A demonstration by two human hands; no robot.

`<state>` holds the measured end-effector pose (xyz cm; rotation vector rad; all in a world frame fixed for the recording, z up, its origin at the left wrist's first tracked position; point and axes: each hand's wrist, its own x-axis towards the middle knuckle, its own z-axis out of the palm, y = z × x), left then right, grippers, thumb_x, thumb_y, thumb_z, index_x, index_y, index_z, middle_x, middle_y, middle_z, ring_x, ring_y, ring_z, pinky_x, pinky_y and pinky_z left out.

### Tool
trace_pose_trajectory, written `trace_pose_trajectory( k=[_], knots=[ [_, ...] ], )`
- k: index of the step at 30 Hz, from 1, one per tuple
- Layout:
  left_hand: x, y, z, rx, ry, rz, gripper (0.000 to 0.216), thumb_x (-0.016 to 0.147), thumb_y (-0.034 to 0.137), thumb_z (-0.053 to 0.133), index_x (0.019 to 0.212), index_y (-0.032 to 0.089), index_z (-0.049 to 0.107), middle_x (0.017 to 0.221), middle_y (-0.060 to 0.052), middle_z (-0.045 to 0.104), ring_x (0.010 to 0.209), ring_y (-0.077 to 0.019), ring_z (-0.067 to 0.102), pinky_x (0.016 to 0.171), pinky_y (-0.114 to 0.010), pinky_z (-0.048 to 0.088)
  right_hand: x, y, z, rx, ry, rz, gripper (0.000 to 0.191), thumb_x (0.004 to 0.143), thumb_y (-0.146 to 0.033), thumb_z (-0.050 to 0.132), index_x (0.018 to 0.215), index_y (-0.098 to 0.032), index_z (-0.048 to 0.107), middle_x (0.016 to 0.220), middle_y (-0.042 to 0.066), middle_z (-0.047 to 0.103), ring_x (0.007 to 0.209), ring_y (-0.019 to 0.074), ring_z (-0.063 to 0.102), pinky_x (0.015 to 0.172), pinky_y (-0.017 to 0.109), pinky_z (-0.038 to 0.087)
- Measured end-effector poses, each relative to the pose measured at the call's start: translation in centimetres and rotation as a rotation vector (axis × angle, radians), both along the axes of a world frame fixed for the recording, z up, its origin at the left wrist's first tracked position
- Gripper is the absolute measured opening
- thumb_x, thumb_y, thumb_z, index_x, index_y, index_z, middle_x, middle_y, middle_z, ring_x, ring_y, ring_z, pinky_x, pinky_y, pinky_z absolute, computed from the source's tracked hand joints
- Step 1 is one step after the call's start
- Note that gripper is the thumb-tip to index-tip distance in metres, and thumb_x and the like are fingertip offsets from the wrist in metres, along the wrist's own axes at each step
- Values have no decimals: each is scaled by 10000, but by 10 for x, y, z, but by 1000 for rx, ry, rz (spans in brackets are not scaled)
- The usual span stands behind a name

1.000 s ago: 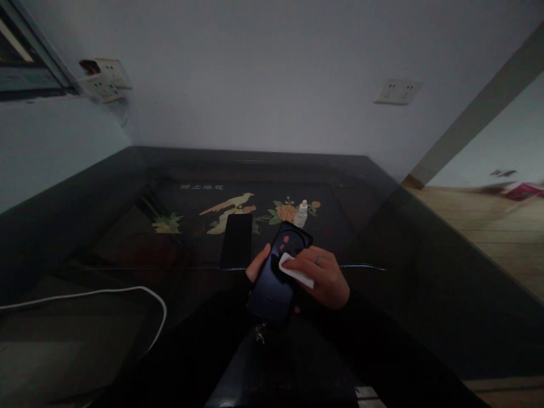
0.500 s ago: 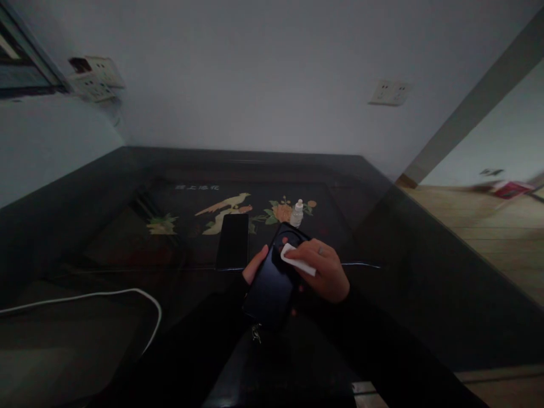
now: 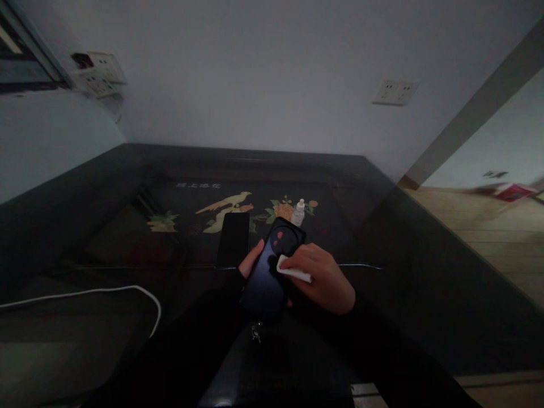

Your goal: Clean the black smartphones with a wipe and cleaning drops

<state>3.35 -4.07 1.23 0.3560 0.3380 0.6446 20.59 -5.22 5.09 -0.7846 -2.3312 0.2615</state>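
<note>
Over the worktop (image 3: pixel 369 238), my right fingers (image 3: pixel 300 261) pinch a wipe (image 3: pixel 295 273), left fingers (image 3: pixel 256 251) clasp the phone (image 3: pixel 264 288). Overpressing could dislodge it.

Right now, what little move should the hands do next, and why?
Probably the right hand should slide the white pad up over the camera circle: the pad sits just below it, and the left hand holds the blue phone.
</note>
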Motion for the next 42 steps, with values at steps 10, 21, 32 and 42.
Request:
trace_pose_trajectory(
  k=[10, 21, 32, 42],
  knots=[
    [-2, 0, 0, -40, 21, -123, 668, 793, 616, 307, 1241, 138, 438, 922, -145, 663, 834, -308, 632, 739, -484, 435, 1, 6, -7, 36, 82, -158, 64, 816, -199, 535, 841, -181, 591, 768, 37, 633, 744, 156, 543, 712, 297, 388],
    [-2, 2, -8, -11, -49, -51, 573, 802, 575, 337, 1104, 138, 552, 899, -119, 673, 812, -280, 635, 774, -462, 433, -4, 0, -10, 9, 105, -57, 90, 824, -176, 518, 881, -179, 587, 783, 43, 629, 746, 152, 544, 693, 285, 406],
    [2, 4, -3, -29, -27, 103, 631, 814, 559, 332, 1216, 94, 474, 933, -120, 676, 802, -225, 636, 825, -375, 417, -21, -21, -11, 46, 21, 236, 110, 830, -190, 490, 881, -170, 585, 679, 22, 591, 637, 134, 511, 616, 270, 384],
    [16, -9, 2, -104, 10, 122, 501, 836, 458, 377, 1202, 143, 511, 819, -61, 682, 811, -219, 635, 813, -339, 435, -27, -27, -11, 10, 68, 122, 102, 826, -169, 507, 887, -169, 589, 689, 20, 604, 645, 126, 540, 579, 232, 394]
  ],
)
